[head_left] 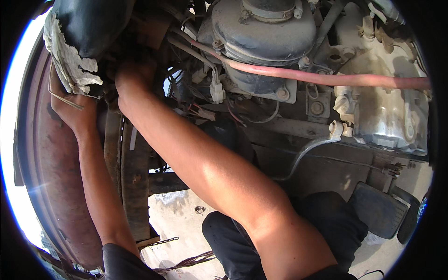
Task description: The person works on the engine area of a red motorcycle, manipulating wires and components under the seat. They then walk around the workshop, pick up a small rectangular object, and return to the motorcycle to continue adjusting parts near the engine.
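Note:
My left hand (73,109) is up at the left, over the reddish-brown curved tyre or drum-like part (58,154). Its fingers go behind a torn, whitish, flaking layer (74,65) that hangs from a black rounded cover (91,23), so their grip is hidden. From the lower right, my right arm crosses the middle of the picture. My right hand (134,73) reaches into a dark gap beside the black cover, close to cables and a brownish part. Shadow hides its fingers, and what they touch cannot be made out.
A dusty dark rounded housing (261,42) and a metal engine casing (382,112) fill the upper right. A pink hose (322,77) runs across in front. A white connector (217,88) hangs by wires. A pedal-like plate (377,210) lies lower right; twisted cable (191,260) lies below.

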A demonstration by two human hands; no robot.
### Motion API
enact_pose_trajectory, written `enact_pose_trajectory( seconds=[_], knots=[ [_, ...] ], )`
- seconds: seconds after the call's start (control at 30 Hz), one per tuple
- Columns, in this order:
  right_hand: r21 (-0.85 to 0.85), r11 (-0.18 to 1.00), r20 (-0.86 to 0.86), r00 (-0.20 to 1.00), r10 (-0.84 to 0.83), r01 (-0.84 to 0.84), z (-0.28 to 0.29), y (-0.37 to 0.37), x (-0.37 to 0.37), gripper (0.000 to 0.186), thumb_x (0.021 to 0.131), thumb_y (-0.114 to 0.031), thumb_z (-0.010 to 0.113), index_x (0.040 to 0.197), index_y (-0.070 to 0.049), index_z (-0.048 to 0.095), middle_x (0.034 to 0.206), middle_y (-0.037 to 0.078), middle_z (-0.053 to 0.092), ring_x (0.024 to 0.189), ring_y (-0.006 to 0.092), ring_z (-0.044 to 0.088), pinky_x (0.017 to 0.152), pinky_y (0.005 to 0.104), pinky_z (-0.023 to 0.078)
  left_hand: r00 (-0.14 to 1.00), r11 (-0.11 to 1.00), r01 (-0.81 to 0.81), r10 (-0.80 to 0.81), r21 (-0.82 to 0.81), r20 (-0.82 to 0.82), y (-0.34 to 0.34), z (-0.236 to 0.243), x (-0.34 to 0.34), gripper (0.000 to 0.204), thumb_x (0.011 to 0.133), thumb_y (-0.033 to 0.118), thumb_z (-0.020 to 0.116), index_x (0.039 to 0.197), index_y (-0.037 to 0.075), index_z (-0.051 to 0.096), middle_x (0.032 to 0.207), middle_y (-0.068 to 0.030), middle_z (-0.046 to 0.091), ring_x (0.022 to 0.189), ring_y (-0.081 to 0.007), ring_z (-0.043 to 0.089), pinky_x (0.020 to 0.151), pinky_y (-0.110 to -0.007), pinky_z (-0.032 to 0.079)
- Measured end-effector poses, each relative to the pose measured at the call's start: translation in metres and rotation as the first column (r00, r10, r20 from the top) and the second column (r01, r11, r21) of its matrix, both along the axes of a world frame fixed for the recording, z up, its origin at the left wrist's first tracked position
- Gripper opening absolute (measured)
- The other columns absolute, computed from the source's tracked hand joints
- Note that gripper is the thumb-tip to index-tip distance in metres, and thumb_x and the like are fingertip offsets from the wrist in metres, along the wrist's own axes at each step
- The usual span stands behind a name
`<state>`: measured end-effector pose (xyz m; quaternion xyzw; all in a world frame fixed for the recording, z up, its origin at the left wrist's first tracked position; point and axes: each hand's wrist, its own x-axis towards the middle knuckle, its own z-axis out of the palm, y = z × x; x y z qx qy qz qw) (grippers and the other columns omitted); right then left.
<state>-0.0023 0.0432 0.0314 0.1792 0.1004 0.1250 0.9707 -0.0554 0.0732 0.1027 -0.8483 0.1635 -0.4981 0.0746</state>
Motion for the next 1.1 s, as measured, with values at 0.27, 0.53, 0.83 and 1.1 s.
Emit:
enact_pose_trajectory(
  seconds=[0.27,0.53,0.83,1.1],
  knots=[
    [-0.019,1.000,0.009,1.000,-0.023,0.023,0.003,0.001,-0.003,0.029,0.081,0.008,0.043,0.105,0.000,0.057,0.093,0.007,0.061,0.074,0.0171,0.058,0.060,0.0301,0.051,1.000,1.000,0.021,-0.021,0.015,0.018,-0.002,-0.004,0.000,0.058,0.075,0.010,0.072,0.128,-0.002,0.054,0.121,-0.0169,0.060,0.110,-0.0256,0.059,0.095,-0.034,0.044],
    [-0.241,0.955,-0.014,0.984,-0.180,0.171,0.004,0.031,0.008,0.029,0.081,0.008,0.045,0.107,0.004,0.057,0.100,0.011,0.064,0.083,0.0180,0.061,0.066,0.0302,0.053,0.999,0.999,0.044,-0.044,-0.028,0.007,0.000,-0.003,0.001,0.056,0.075,0.010,0.072,0.127,-0.002,0.054,0.120,-0.0162,0.061,0.111,-0.0245,0.059,0.095,-0.033,0.044],
    [-0.548,0.819,0.081,0.985,-0.149,0.170,0.000,0.031,0.005,0.035,0.080,-0.007,0.059,0.111,0.007,0.053,0.111,0.028,0.059,0.106,0.0402,0.058,0.092,0.0434,0.047,1.000,1.000,0.028,-0.028,0.007,-0.002,0.001,-0.002,-0.001,0.057,0.075,0.010,0.073,0.127,-0.003,0.054,0.120,-0.0157,0.061,0.111,-0.0246,0.059,0.095,-0.033,0.044],
    [-0.449,0.850,0.063,0.959,-0.278,0.276,0.002,0.034,0.005,0.027,0.080,0.007,0.047,0.104,0.007,0.057,0.097,0.018,0.064,0.089,0.0257,0.060,0.082,0.0359,0.048,0.998,0.998,0.068,-0.068,-0.012,-0.003,0.002,-0.005,0.001,0.058,0.075,0.010,0.072,0.128,-0.003,0.053,0.120,-0.0164,0.061,0.111,-0.0254,0.059,0.095,-0.034,0.044]
  ],
)
